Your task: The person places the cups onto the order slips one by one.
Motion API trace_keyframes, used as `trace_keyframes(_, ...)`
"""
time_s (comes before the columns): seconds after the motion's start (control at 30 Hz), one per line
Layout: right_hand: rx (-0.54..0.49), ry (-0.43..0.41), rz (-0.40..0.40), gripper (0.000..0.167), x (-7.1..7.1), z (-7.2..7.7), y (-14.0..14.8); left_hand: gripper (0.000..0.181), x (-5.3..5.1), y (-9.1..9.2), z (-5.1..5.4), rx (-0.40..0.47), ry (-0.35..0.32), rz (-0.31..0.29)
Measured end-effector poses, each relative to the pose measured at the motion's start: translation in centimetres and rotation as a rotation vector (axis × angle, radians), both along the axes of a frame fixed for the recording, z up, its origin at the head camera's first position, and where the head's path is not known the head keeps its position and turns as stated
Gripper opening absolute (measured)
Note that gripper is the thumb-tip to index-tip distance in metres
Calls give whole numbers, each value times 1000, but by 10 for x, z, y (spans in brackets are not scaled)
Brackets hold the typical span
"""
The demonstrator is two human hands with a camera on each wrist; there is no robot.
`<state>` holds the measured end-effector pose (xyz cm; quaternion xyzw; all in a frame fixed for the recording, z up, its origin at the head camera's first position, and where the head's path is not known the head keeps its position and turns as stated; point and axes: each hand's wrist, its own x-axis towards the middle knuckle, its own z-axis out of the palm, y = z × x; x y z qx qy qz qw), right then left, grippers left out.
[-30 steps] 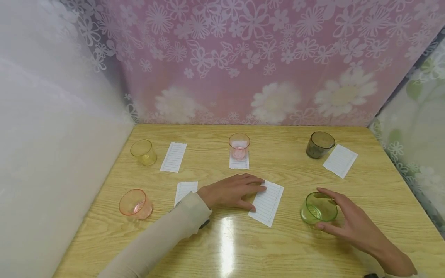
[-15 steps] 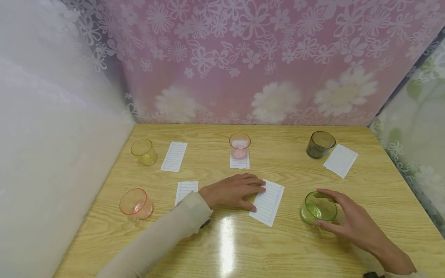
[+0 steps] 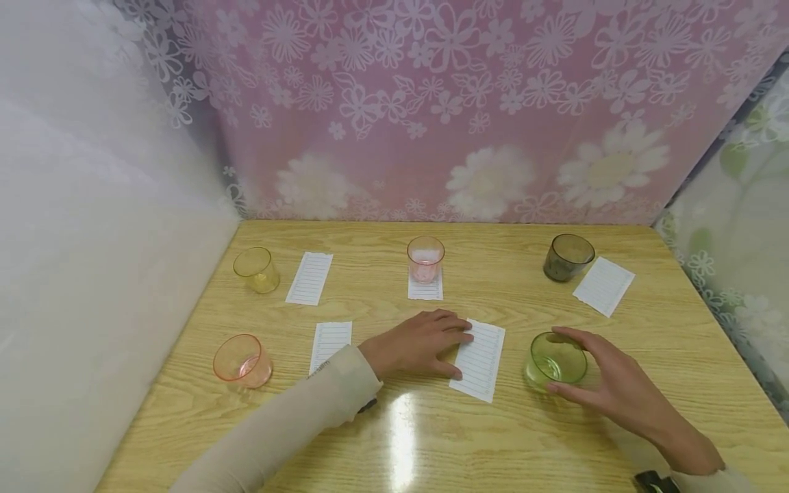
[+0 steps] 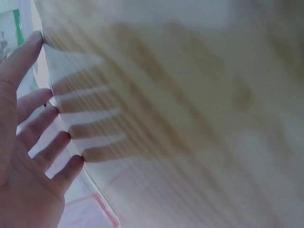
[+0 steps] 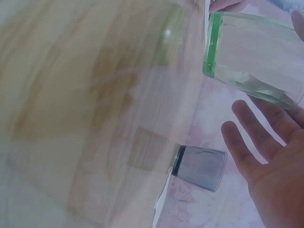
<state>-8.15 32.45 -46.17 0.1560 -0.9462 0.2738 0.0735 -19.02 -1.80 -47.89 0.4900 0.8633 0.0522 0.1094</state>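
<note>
My left hand point(image 3: 428, 346) rests its fingertips on a lined paper slip point(image 3: 479, 359) at the table's front middle. In the left wrist view its fingers point(image 4: 71, 166) are spread, with tips down on the surface. Just right of that slip, my right hand point(image 3: 622, 380) holds a clear green cup point(image 3: 557, 366) by the rim, thumb on the near side and fingers on the far side. The right wrist view shows the cup point(image 5: 256, 57) upside down because of the camera's angle. Whether its base touches the table cannot be told.
A yellow cup point(image 3: 255, 272), an orange cup point(image 3: 245, 363), a pink cup point(image 3: 425, 260) and a dark grey cup point(image 3: 567, 259) stand about the wooden table point(image 3: 493, 445). Paper slips lie near them, one point(image 3: 309, 279) beside the yellow cup and another point(image 3: 604, 286) by the grey cup.
My right hand has brought the green cup a little left, closer to the slip. Under my left hand, the slip has shifted slightly right and turned a bit.
</note>
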Motion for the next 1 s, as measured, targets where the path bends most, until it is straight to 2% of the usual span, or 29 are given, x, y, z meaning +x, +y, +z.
trace_keyframes(0.37, 9, 22, 35, 85, -10, 4, -18, 74, 11, 7, -1, -28, 51, 62)
trace_keyframes(0.7, 3, 29, 74, 84, -18, 5, -33, 71, 21, 13, -1, -8, 99, 105)
trace_keyframes(1.0, -35, -32, 92, 86, -25, 7, -46, 71, 27, 16, -1, 11, 118, 140)
